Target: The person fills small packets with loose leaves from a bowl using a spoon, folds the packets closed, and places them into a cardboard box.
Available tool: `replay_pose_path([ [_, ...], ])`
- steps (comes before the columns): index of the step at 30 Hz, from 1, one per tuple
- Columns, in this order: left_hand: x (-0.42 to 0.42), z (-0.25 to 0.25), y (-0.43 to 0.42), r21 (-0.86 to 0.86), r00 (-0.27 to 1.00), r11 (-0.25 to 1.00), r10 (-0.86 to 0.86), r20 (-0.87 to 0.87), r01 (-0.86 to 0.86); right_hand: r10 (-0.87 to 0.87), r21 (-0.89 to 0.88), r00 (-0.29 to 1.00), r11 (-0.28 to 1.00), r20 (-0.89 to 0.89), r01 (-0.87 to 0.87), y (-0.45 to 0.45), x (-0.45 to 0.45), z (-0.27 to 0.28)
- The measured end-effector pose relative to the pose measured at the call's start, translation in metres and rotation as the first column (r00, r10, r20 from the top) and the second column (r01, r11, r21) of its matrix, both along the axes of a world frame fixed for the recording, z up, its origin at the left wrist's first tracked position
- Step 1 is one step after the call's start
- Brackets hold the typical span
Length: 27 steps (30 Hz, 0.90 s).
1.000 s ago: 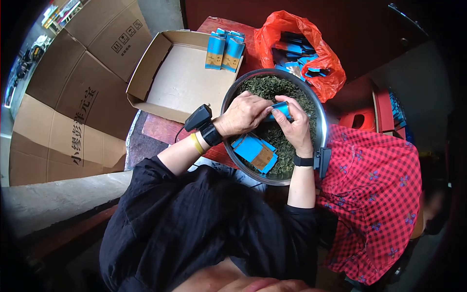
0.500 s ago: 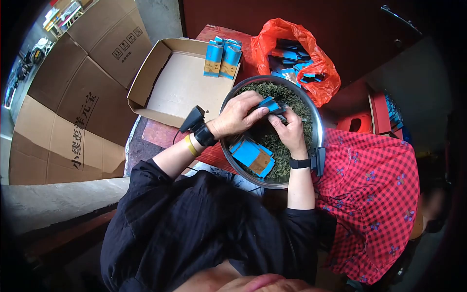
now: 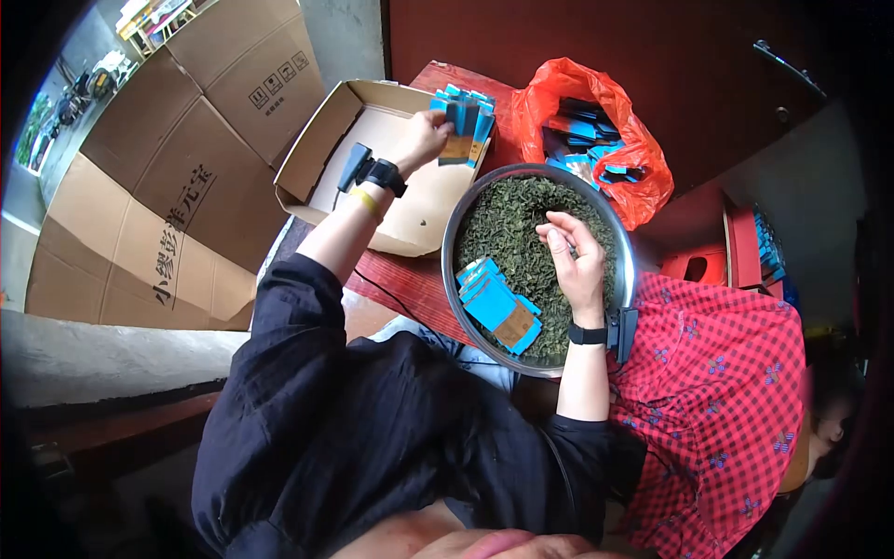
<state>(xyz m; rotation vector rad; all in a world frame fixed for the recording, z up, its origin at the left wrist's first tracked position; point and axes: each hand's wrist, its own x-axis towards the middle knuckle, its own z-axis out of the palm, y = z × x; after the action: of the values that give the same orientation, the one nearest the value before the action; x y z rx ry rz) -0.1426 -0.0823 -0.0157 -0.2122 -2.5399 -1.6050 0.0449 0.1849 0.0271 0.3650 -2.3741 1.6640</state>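
Note:
My left hand [image 3: 426, 138] is closed on a blue and brown packet [image 3: 456, 147] over the right side of a shallow cardboard box [image 3: 396, 210]. Beside and behind it, several similar packets stand in that corner; blur hides part of the held one. My right hand [image 3: 579, 265] hovers above dark green dried leaves [image 3: 507, 219] in a round metal basin [image 3: 450, 270]. Its fingers are curled towards the thumb, and I cannot make out what lies between them. A fanned pile of flat blue and brown packets [image 3: 498, 307] rests on the leaves at the lower left.
An orange-red plastic bag [image 3: 643, 200] full of blue packets stands behind the basin. Red boards [image 3: 433, 279] lie under the box and basin. A large carton [image 3: 140, 224] stands at left. Red checked cloth [image 3: 717, 391] hangs at right, and part of another person shows beyond it.
My left hand has moved from the basin to the cardboard box, carrying a packet. My right hand has let go of that packet and stays over the leaves. The view has shifted slightly.

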Motion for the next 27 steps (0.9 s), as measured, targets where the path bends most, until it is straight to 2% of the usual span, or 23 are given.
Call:
replay_pose_path([
  [2,0.001,-0.007,0.010,0.111,0.976,0.993,0.017,0.217,-0.042,-0.014,-0.019,0.999,1.000,0.033,0.014,-0.001,0.001,-0.001],
  [3,-0.004,-0.019,0.012,0.185,0.971,0.982,-0.012,0.240,-0.034,-0.003,0.000,1.000,1.000,0.024,0.003,0.001,0.000,-0.002],
  [4,-0.012,-0.037,0.015,0.188,0.969,0.982,-0.016,0.246,-0.031,-0.007,0.003,1.000,1.000,0.031,0.007,0.002,0.000,-0.002],
  [6,-0.016,-0.057,0.018,0.154,0.981,0.974,0.177,-0.080,-0.163,0.007,-0.030,0.998,1.000,0.064,-0.006,0.002,0.000,-0.001],
  [8,-0.013,-0.055,0.017,0.090,0.980,0.980,0.185,-0.068,-0.178,0.010,-0.039,0.997,0.999,0.079,-0.007,0.003,-0.002,-0.002],
  [10,-0.002,-0.051,0.021,-0.003,0.899,0.958,0.269,-0.346,-0.288,0.033,-0.012,0.993,0.999,0.115,-0.031,0.004,-0.002,-0.005],
  [12,0.020,-0.022,0.024,0.035,0.947,0.981,0.195,-0.257,-0.193,0.132,0.062,0.961,0.987,0.242,-0.151,0.003,0.001,0.001],
  [13,0.026,-0.015,0.026,0.082,0.943,0.990,0.133,-0.304,-0.113,0.212,0.090,0.915,0.962,0.342,-0.257,0.003,0.001,-0.005],
  [14,0.036,-0.006,0.028,0.159,0.977,0.987,0.041,-0.207,-0.008,0.285,0.108,0.856,0.926,0.432,-0.362,0.004,0.002,-0.008],
  [15,0.041,-0.003,0.033,0.195,0.975,0.978,-0.035,-0.217,0.079,0.318,0.124,0.811,0.896,0.491,-0.427,-0.002,0.006,0.001],
  [16,0.051,0.006,0.040,0.230,0.967,0.960,-0.106,-0.233,0.161,0.305,0.221,0.808,0.859,0.503,-0.461,-0.008,0.010,0.009],
  [18,0.090,0.036,0.048,0.089,0.951,0.959,-0.251,-0.184,0.270,0.241,0.450,0.850,0.763,0.468,-0.464,-0.014,0.017,0.017],
  [19,0.109,0.049,0.051,-0.100,0.883,0.960,-0.279,-0.377,0.261,0.246,0.510,0.864,0.723,0.439,-0.465,-0.018,0.019,0.021],
  [20,0.122,0.062,0.046,-0.295,0.791,0.900,-0.425,-0.440,0.320,0.330,0.555,0.858,0.658,0.394,-0.509,-0.017,0.017,0.020],
  [21,0.134,0.065,0.051,-0.395,0.832,0.862,-0.454,-0.320,0.318,0.338,0.550,0.855,0.659,0.393,-0.513,-0.019,0.020,0.019],
  [22,0.130,0.043,0.061,-0.225,0.776,0.820,-0.571,-0.269,0.526,0.320,0.566,0.870,0.664,0.375,-0.488,-0.019,0.021,0.011],
  [23,0.132,0.027,0.076,-0.069,0.775,0.811,-0.578,-0.256,0.581,0.365,0.548,0.875,0.682,0.319,-0.485,-0.016,0.020,0.005],
  [24,0.133,0.009,0.083,-0.037,0.763,0.797,-0.590,-0.263,0.603,0.375,0.547,0.876,0.684,0.304,-0.483,-0.010,0.019,-0.002],
  [25,0.143,0.017,0.083,-0.036,0.772,0.793,-0.601,-0.205,0.608,0.354,0.518,0.851,0.680,0.388,-0.519,-0.008,0.018,0.003],
  [26,0.138,0.005,0.086,-0.017,0.793,0.803,-0.591,-0.149,0.595,0.362,0.475,0.843,0.704,0.398,-0.527,-0.003,0.009,-0.003],
  [27,0.135,-0.003,0.085,0.026,0.797,0.805,-0.582,-0.163,0.593,0.354,0.422,0.816,0.721,0.458,-0.549,-0.004,0.004,0.002],
])
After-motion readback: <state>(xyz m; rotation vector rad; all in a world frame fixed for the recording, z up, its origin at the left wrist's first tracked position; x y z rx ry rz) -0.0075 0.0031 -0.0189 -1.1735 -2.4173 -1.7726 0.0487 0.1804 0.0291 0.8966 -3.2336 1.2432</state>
